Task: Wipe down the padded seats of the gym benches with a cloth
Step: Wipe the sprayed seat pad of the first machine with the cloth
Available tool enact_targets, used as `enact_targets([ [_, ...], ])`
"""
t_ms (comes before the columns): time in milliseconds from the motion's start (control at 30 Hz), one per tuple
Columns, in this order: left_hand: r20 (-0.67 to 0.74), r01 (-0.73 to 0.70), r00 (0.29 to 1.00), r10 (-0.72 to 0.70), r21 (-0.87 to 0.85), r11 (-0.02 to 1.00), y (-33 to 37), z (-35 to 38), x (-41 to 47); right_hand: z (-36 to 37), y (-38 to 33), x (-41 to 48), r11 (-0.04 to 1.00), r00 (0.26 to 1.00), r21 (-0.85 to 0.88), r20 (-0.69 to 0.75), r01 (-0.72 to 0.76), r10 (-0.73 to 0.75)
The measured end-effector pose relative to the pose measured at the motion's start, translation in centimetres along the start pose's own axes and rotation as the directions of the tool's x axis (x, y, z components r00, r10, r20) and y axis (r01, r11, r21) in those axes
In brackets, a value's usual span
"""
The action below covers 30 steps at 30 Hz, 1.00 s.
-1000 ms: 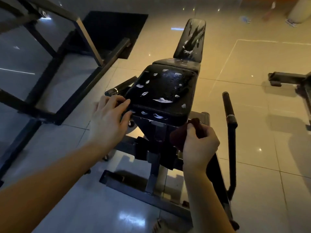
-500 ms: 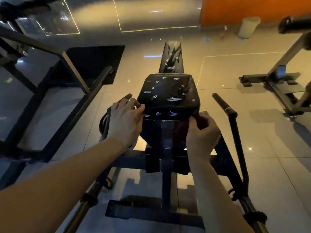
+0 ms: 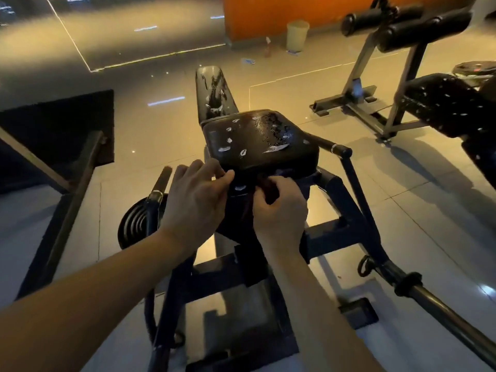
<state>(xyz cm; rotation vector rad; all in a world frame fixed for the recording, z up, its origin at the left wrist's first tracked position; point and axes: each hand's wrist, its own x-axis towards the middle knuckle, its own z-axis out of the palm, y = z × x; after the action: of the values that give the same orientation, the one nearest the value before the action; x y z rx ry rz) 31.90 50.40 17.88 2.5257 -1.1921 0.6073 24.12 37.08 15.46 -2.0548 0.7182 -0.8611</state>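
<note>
Glossy floor tiles (image 3: 416,200) spread beneath the bench frame. Nearest, my right hand (image 3: 279,213) bunches the dark red cloth (image 3: 269,187) against the near edge of the padded seat (image 3: 261,142). My left hand (image 3: 197,200) rests loose fingers on its near-left corner. Beyond the scuffed seat rises the backrest (image 3: 214,95), then a pale bin (image 3: 297,34) by the orange wall (image 3: 255,14).

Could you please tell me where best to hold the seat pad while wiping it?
Hold the seat pad by its near front edge, from the person's side: it overhangs the frame, so fingers could hook under. The left hand touches it there; the right hand grips the cloth.
</note>
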Motion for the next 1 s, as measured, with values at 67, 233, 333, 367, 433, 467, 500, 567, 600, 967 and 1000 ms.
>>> enact_targets([
  [67, -0.023, -0.007, 1.0, 0.007, -0.018, 1.0, -0.2, 0.1, 0.1, -1.5, 0.8, 1.8, 0.997, 0.999, -0.061, -0.039, -0.038, 0.035],
  [233, -0.024, -0.04, 0.999, 0.039, -0.037, 0.999, -0.7, 0.3, 0.1, -1.8, 1.3, 3.0, 0.982, 0.968, -0.003, -0.165, -0.191, 0.187],
  [333, 0.022, -0.06, 0.998, 0.061, -0.061, 0.996, -1.2, 0.1, 0.2, 1.9, -1.0, -1.4, 0.999, 0.996, 0.017, -0.084, -0.035, 0.036],
  [367, 0.046, -0.064, 0.997, 0.068, -0.071, 0.995, -1.3, -0.1, 0.3, 2.3, -1.4, -2.3, 1.0, 0.999, 0.018, -0.033, 0.011, -0.011],
  [433, 0.076, -0.076, 0.994, 0.081, -0.071, 0.995, -1.6, -0.4, 0.3, 1.9, -0.7, -1.6, 0.998, 0.998, -0.012, -0.005, 0.06, -0.06],
  [467, 0.08, -0.083, 0.993, 0.088, -0.064, 0.994, -1.7, -0.5, 0.4, 1.1, 0.0, -0.4, 0.999, 0.999, -0.023, -0.035, 0.03, -0.031],
  [500, 0.078, -0.086, 0.993, 0.09, -0.058, 0.995, -1.7, -0.5, 0.5, 0.1, 0.6, 0.9, 0.999, 0.997, -0.013, -0.076, -0.03, 0.029],
  [567, 0.065, -0.083, 0.994, 0.086, -0.056, 0.995, -1.6, -0.7, 0.7, -1.2, 1.3, 2.6, 0.99, 0.979, 0.041, -0.144, -0.138, 0.142],
  [600, 0.057, -0.083, 0.995, 0.086, -0.06, 0.995, -1.6, -0.7, 0.7, -1.0, 1.1, 2.6, 0.985, 0.971, 0.064, -0.166, -0.163, 0.171],
  [967, 0.024, -0.201, 0.979, 0.204, -0.084, 0.976, -4.3, -0.8, 2.3, 1.9, -0.3, -1.1, 0.988, 0.989, 0.122, -0.103, -0.097, 0.11],
  [1000, 0.012, -0.214, 0.976, 0.216, -0.091, 0.973, -4.6, -0.6, 2.4, 1.3, 0.0, 0.3, 0.98, 0.971, 0.122, -0.163, -0.156, 0.175],
])
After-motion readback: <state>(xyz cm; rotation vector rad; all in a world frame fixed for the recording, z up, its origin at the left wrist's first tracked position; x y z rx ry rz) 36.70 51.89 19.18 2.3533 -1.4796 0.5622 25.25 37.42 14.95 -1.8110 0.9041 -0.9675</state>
